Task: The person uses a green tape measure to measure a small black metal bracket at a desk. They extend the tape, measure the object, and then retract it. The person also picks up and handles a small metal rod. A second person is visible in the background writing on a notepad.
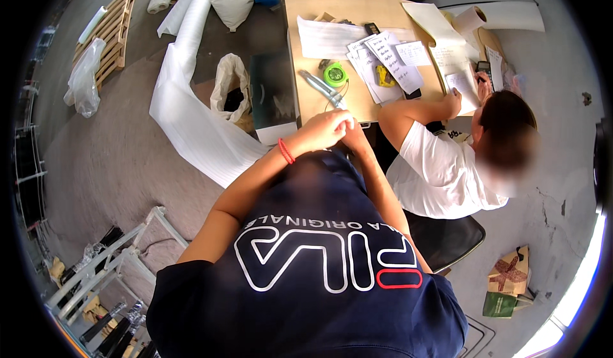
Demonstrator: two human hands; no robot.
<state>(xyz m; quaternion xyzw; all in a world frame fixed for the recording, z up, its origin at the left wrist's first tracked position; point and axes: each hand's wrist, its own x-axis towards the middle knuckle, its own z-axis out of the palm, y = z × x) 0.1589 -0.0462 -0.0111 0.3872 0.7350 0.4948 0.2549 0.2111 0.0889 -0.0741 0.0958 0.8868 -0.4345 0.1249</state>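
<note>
My left hand [327,130], with a red bracelet on its wrist, is closed at the near edge of the wooden table [319,10]. Against it lies my right hand [355,136], fingers curled and partly covered by the left. Whatever they may hold between them is hidden. Just beyond the hands, a long silver-grey tool [319,88] lies slanted on the tabletop, its near end close to my fingers. Beside it sits a bright green round thing [335,74] with a dark middle. A thin dark cord loops near both.
Written sheets [391,58], a yellow item [384,76] and an open notebook [454,70] cover the table. At right a seated person [440,166] writes. White foam sheeting [191,109] and an open sack [230,86] lie left; paper bags [509,274] stand on the floor.
</note>
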